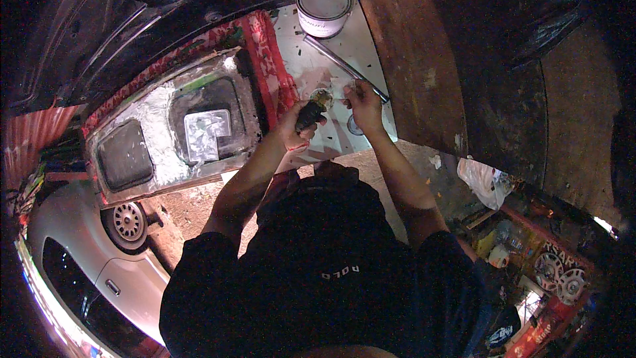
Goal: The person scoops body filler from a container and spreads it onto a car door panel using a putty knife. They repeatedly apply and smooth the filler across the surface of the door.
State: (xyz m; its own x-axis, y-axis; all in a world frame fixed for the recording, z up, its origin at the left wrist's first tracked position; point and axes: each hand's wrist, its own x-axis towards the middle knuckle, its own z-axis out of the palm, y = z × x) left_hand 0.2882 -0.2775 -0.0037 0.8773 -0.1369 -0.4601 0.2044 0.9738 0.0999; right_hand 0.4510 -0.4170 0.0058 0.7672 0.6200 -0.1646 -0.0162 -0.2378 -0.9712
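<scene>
My left hand [296, 129] is wrapped round a dark, stubby handheld object [309, 117] with a round tan end [322, 98]; its exact kind does not show. Close to that end, on the right, my right hand [364, 105] has its fingers curled together. Whatever they pinch is too small to make out. Both hands are over a pale board [338, 142]. Just beyond my right hand, a shiny metal tube [341, 63] lies slantwise on the board. A small round clear piece [356, 124] rests beside my right wrist.
A lidded paint can [324, 8] with a wire handle stands at the board's far end. To the left, a panel [147, 126] smeared with white carries a flat whitish plate [207, 134] beside red cloth [268, 59]. Wooden boards [424, 46] rise at right; a silver car [99, 245] stands lower left.
</scene>
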